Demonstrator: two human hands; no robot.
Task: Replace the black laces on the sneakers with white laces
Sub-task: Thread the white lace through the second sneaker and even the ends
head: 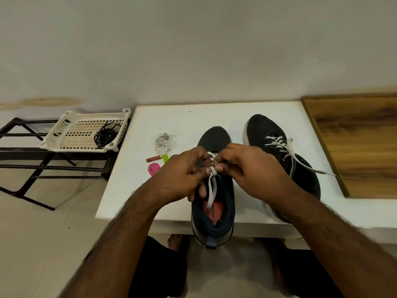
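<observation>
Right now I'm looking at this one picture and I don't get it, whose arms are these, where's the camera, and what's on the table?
There is no machine here. The camera sits on a person's head and looks down at their own arms. The left hand and right hand both pinch a white lace over the near sneaker, apparently tying it. The far sneaker, on the right, already carries white lacing. Both stand on a white table, beside a crumpled cloth. The black laces lie in a white basket on the left.
</observation>
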